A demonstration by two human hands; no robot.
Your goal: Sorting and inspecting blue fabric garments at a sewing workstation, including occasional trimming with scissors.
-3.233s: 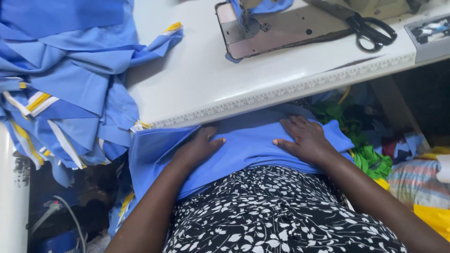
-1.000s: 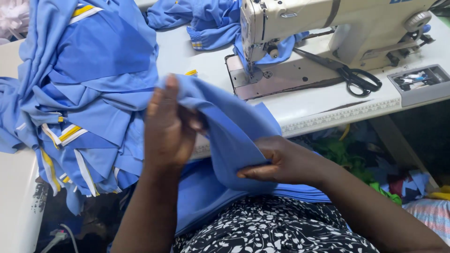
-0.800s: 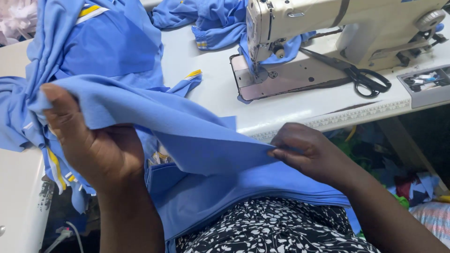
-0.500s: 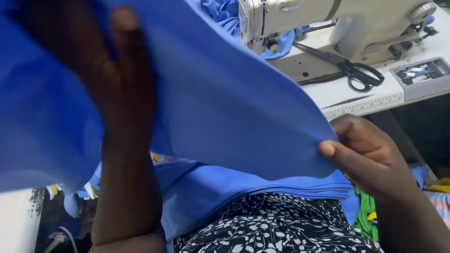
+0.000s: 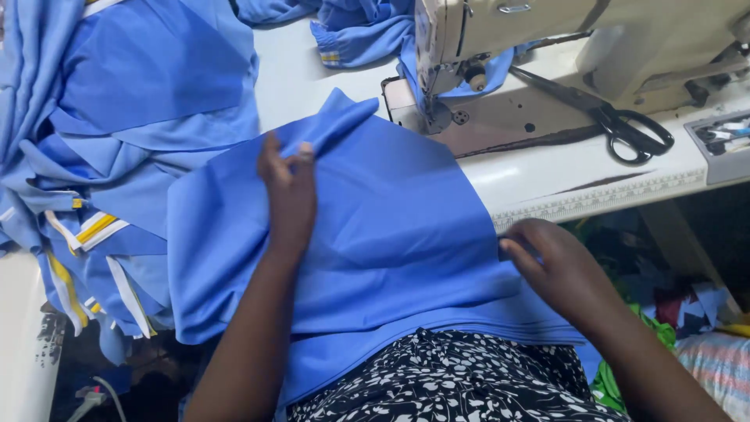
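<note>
A large piece of plain blue cloth (image 5: 391, 227) is spread over the white table edge and down onto my lap. My left hand (image 5: 287, 191) lies on top of it near its far corner, fingers pinching a fold of the cloth. My right hand (image 5: 558, 270) grips the cloth's right edge, just below the table's ruler strip. A cream sewing machine (image 5: 547, 39) stands on the table beyond the cloth, with more blue fabric under its needle.
A heap of blue garments with yellow and white trim (image 5: 101, 156) fills the left side of the white table (image 5: 328, 70). Black scissors (image 5: 617, 125) lie on the machine bed. Coloured fabric scraps (image 5: 687, 312) lie on the floor at the right.
The blue cloth was lifted from my lap, opened up high in front of the camera, and now lies spread flat across the table edge. My left hand came down onto it.
</note>
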